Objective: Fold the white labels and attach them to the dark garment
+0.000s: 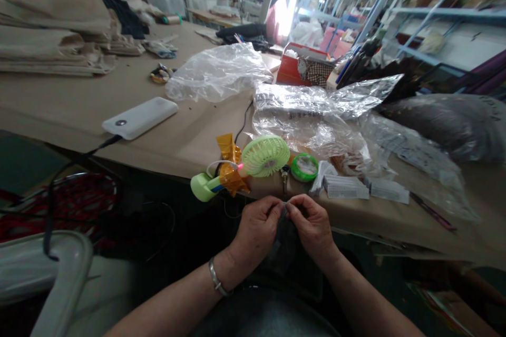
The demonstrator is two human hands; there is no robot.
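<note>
My left hand [259, 224], with a metal bangle [216, 277] on its wrist, is closed in a pinch just off the table's front edge. Facing it, my right hand [312, 224] is pinched too, and the fingertips of both almost meet. Between them is a small pale piece, too small to name. Right beyond the fingers, a thin metal tool with a dark top [285, 174] lies at the table edge. Close by are a light green handheld fan [265, 156], fixed with orange tape [233, 176], and a green roll of tape [304, 167].
Stacks of small white printed labels [346, 187] and dark tweezers-like snips [432, 211] lie to the right. Clear plastic bags [304, 116] spread behind. A white power bank [140, 118] with a cable sits left, before folded beige cloth [55, 29]. A red box [302, 66] stands farther back.
</note>
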